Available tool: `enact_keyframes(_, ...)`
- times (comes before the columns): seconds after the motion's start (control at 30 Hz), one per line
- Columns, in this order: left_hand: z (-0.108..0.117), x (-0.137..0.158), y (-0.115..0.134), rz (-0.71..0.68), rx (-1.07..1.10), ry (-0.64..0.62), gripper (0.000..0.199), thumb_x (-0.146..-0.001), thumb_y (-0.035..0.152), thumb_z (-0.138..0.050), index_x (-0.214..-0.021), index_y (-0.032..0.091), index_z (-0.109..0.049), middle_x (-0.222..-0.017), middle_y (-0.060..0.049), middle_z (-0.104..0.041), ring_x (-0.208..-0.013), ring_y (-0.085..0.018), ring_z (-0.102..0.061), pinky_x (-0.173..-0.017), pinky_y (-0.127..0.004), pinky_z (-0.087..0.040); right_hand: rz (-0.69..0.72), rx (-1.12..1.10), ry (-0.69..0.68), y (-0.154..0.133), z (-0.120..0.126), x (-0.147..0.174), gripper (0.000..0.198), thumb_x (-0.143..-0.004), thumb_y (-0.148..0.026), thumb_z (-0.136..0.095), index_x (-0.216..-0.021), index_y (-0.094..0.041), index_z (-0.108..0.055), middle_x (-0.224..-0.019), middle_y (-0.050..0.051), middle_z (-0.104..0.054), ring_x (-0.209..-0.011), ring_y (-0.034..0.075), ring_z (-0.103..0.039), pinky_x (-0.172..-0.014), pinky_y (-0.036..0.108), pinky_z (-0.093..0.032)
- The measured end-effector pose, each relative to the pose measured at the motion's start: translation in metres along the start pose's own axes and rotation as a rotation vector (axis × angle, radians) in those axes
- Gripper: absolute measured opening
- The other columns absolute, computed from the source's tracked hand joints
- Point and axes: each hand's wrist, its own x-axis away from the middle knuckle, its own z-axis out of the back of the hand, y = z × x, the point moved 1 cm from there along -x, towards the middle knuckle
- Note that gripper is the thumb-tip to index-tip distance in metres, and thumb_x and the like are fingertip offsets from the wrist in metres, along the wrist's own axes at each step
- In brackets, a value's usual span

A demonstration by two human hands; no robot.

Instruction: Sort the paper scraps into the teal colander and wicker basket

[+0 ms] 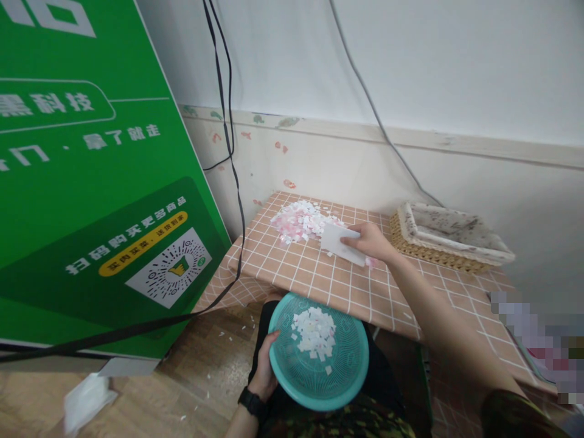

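The left hand (pixel 266 359) grips the round teal plastic colander (pixel 353 383) at nine o'clock on its rim; the right hand (pixel 367 240) pinches a flat white rectangular card (pixel 335 238). Small white paper squares (pixel 314 328) are heaped inside the colander. At twelve o'clock from it, a loose pile of pink-and-white paper scraps (pixel 298 222) lies on the brown checked tablecloth (pixel 274 261), at ten o'clock from the card. A cloth-lined wicker basket (pixel 429 252) sits at three o'clock from the right hand.

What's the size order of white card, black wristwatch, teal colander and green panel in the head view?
1. Green panel, cut by the frame
2. Teal colander
3. White card, partly covered
4. Black wristwatch
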Motion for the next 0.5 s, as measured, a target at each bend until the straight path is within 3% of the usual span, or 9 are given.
enact_keyframes(0.5, 0.0009, -0.0004, -0.0008, 0.023, -0.016, -0.001, 0.024, -0.07, 0.029, -0.065, -0.082, 0.009, -0.07, -0.071, -0.009, -0.072, -0.068, -0.025, -0.067, -0.076, -0.038, -0.05, -0.026, 0.021, 0.006, 0.0098, 0.0079, 0.0039, 0.028, -0.074, -0.038, -0.054, -0.072, -0.014, -0.068, -0.056, 0.0, -0.055, -0.052, 0.012, -0.046, -0.05, 0.025, -0.031)
